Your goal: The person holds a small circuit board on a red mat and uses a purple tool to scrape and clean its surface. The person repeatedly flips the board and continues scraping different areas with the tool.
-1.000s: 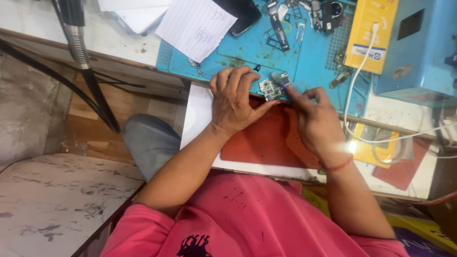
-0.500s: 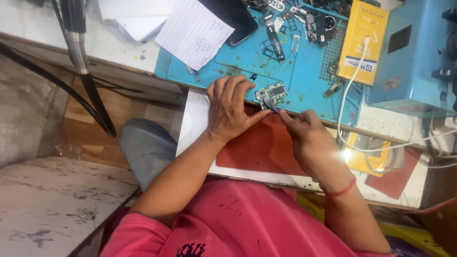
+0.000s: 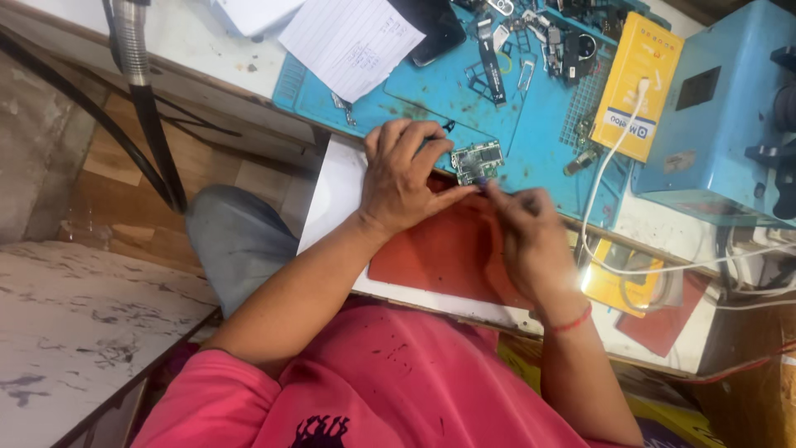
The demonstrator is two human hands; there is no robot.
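Observation:
A small green circuit board [image 3: 478,162] lies on the near edge of the blue work mat [image 3: 531,108]. My left hand [image 3: 406,178] curls over the board's left side and pinches it with thumb and fingers. My right hand [image 3: 531,241] rests on a red pad [image 3: 439,249] just below the board. It grips a thin dark tool [image 3: 489,189] whose tip touches the board's near edge. The fingers hide most of the tool.
On the blue mat lie a lined paper sheet [image 3: 352,41], a dark phone [image 3: 427,29], loose small parts [image 3: 564,50] and a yellow box [image 3: 634,87]. A blue machine [image 3: 721,116] stands at right with a white cable [image 3: 609,182]. A metal flexible hose [image 3: 133,41] hangs at left.
My right hand has drawn back from the board's far side to its near edge, tool tip now on it. My left hand stays on the board.

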